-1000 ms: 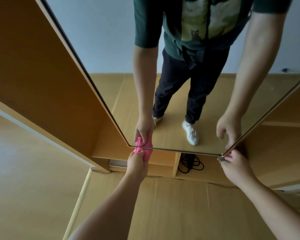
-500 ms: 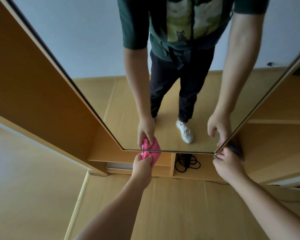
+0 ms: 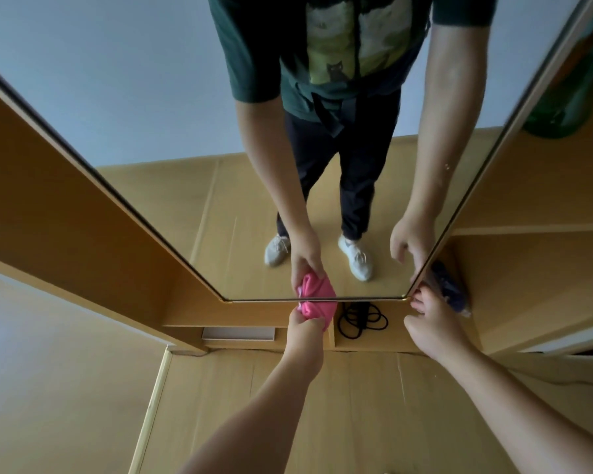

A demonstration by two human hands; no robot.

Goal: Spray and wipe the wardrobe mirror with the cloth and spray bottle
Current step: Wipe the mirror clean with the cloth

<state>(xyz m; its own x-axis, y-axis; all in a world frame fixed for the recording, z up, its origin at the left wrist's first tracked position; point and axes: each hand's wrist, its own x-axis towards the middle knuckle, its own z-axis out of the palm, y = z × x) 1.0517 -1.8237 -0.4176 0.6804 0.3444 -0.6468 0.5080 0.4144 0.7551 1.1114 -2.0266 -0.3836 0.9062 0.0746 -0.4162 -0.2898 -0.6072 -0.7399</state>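
- while the left hand (image 3: pixel 305 331) grips the bunched pink cloth (image 3: pixel 317 307) against the mirror (image 3: pixel 220 217) at its bottom edge, the wiping looks to be on its lowest strip.
- next, the cloth likely needs to run along that edge toward the right corner.
- right hand (image 3: pixel 432 323) has its fingertips at that corner, in the cloth's path; gripping or only touching, i cannot tell.
- black cable (image 3: pixel 362 319) lies on the shelf just below the edge.
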